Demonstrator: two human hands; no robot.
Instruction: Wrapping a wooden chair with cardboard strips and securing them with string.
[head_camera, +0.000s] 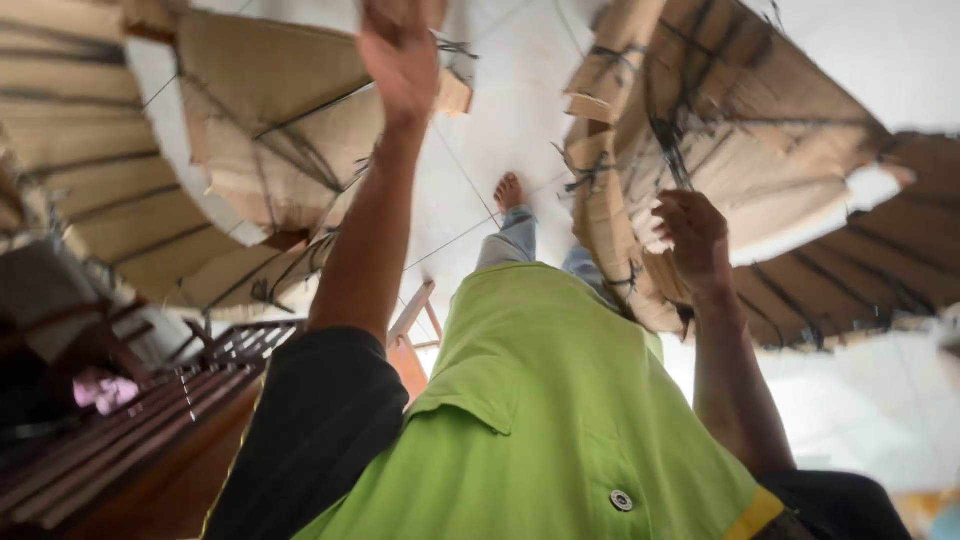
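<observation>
I look down my green shirt (560, 420) and jeans to one bare foot (509, 190) on a white tiled floor (500, 120). My left hand (400, 55) is stretched out against the large tied stack of flattened cardboard (260, 140) on the left. Its fingers run out of view at the top edge, so its grip is unclear. My right hand (690, 235) is curled around the edge of a second cardboard bundle (720, 130) on the right, which is bound with dark string.
A dark wooden slatted bench (150, 430) stands at the lower left with a pink cloth (100, 390) on it. A small wooden frame (415, 315) stands by my left leg. More cardboard sheets (890, 260) fan out at the far right.
</observation>
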